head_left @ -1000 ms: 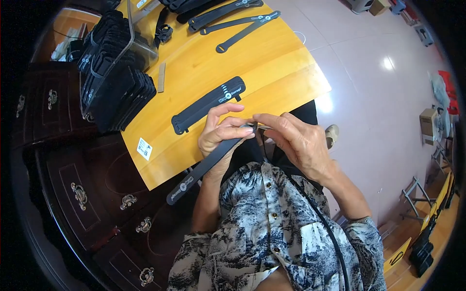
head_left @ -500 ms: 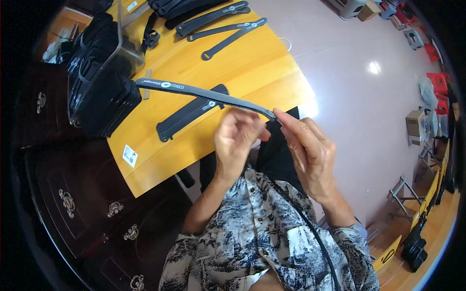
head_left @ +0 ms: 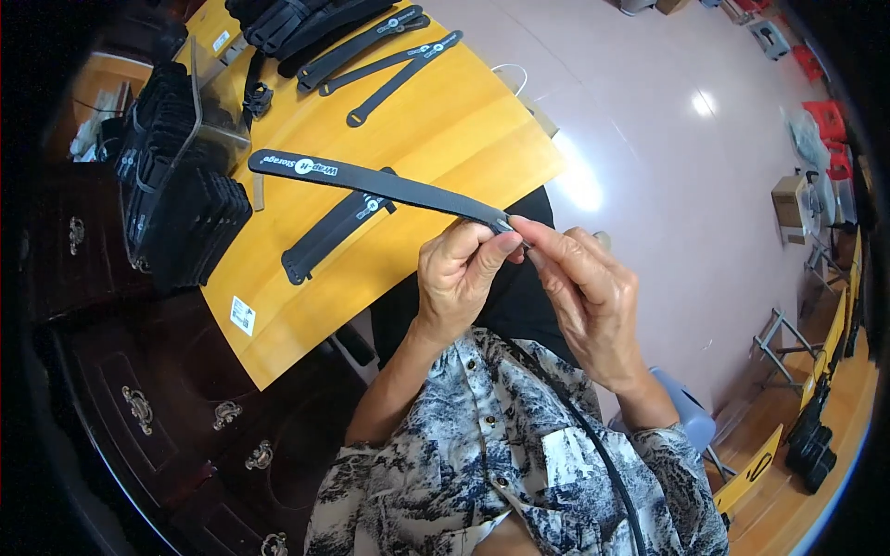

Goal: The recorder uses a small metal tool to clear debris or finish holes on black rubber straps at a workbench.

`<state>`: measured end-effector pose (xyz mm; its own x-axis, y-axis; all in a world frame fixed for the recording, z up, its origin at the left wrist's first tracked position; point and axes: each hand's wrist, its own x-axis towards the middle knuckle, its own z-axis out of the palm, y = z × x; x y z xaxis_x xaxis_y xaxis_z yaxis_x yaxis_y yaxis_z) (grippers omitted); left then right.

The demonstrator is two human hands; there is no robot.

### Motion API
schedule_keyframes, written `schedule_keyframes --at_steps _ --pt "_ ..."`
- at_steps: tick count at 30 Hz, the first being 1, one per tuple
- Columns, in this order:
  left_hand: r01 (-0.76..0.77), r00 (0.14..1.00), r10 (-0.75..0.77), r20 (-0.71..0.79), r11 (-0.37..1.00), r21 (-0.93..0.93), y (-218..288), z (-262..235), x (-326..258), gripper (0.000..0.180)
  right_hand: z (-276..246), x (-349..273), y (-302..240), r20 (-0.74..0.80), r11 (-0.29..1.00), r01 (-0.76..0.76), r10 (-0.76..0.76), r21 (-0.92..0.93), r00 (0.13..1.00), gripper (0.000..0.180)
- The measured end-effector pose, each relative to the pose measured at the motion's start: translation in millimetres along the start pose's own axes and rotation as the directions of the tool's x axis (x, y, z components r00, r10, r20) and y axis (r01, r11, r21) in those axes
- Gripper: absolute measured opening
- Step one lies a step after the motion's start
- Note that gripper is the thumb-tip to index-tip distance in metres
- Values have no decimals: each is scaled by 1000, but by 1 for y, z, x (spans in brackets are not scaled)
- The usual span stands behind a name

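Observation:
A long black strap with white print (head_left: 375,183) reaches out to the left from my fingers, held in the air above the table's near edge. My right hand (head_left: 586,283) pinches its near end between thumb and fingers. Right beside it, my left hand (head_left: 456,278) is closed on the same end, thumb pressed to the curled fingers. What the fingertips hide at that end I cannot make out. Below the strap, a stack of similar black straps (head_left: 324,243) lies on the wooden table (head_left: 417,246).
Two loose straps (head_left: 405,85) lie farther back, near more black bundles (head_left: 315,32). A clear holder packed with black straps (head_left: 185,195) stands at the left, in front of dark drawers (head_left: 176,408). A cardboard box (head_left: 791,206) is on the floor at the right.
My left hand, loose and blurred before, has closed on the strap's near end beside my right hand. The strap has turned to show more of its printed face. The view has shifted slightly.

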<state>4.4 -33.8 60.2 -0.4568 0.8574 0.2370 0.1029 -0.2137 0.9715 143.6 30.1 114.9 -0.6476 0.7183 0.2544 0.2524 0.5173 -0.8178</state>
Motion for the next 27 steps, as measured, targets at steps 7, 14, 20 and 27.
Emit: schedule_keyframes --at_steps 7,14,20,27 --pt "-57 995 59 86 998 -32 -4 -16 -6 13 -5 11 6 63 998 18 -22 56 998 37" --pt "189 982 -165 95 904 -383 -1 -13 -18 21 -1 24 13 71 993 114 -111 -43 991 33" --pt "246 968 -240 77 838 -486 5 -15 -18 27 3 34 16 87 982 188 -186 -12 979 31" --pt "222 972 -222 82 737 -638 13 -26 -18 27 -6 51 17 314 973 152 -201 174 928 25"
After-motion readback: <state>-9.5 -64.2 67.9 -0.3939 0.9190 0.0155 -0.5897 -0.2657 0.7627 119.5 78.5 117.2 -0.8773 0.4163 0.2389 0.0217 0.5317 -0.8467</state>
